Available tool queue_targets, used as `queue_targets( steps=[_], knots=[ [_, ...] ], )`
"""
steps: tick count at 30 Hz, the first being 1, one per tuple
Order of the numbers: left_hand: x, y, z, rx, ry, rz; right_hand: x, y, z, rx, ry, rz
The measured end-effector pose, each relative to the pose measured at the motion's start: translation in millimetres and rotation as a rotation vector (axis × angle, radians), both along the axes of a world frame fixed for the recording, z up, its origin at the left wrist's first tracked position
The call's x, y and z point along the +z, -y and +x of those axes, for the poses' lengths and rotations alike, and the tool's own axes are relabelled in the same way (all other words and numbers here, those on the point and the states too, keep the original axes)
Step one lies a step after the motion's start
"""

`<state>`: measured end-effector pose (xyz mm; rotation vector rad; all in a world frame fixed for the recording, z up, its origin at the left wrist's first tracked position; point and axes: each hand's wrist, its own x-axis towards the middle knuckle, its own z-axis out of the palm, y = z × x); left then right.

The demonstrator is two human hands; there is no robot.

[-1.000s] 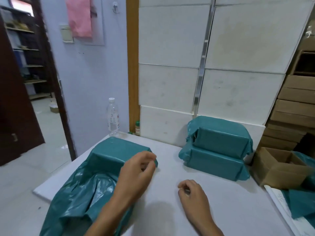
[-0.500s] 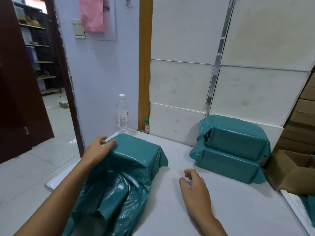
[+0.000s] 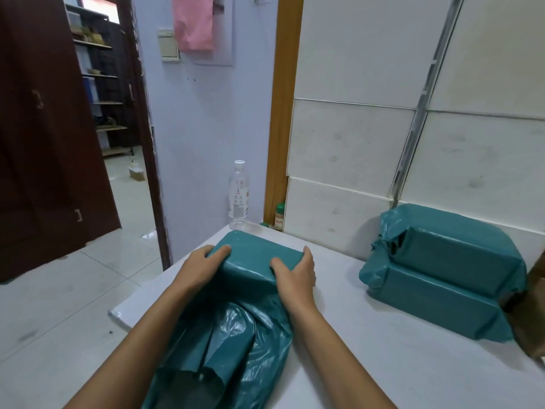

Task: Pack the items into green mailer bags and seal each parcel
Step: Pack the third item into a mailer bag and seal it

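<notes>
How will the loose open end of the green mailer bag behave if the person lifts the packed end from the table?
The loose end is wrinkled, glossy thin film, so it will probably hang limp and drag. The packed end, gripped by the left hand and right hand, shows flat box-like faces, so it should stay stiff. The shiny film may be somewhat slippery.

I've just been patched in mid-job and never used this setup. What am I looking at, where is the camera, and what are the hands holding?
There is no machine: a person works bare-handed, and the one camera sits on their head, looking forward and down. The left hand and right hand grip the two ends of a boxy item inside a green mailer bag on the white table. The bag's open end trails toward the person, unsealed. Two packed green parcels sit stacked to the right by the wall. A clear plastic bottle stands at the far corner.
</notes>
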<state>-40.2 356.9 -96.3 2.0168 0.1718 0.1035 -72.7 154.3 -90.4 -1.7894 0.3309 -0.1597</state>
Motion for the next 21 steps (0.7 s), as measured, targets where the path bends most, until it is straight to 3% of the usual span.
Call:
queue_targets(
  steps=[3, 8, 21],
  knots=[
    [-1.8, -0.4, 0.8, -0.024, -0.006, -0.020, -7.6, -2.1, 0.8, -0.080, -0.015, 0.144],
    [-0.9, 8.2, -0.6, -0.026, 0.008, -0.022, -7.6, -1.5, -1.6, 0.036, -0.045, 0.381],
    [6.5, 58.8, -20.3, -0.089, 0.000, -0.031, 9.1, 49.0, -26.9, -0.035, -0.044, 0.367]
  ],
)
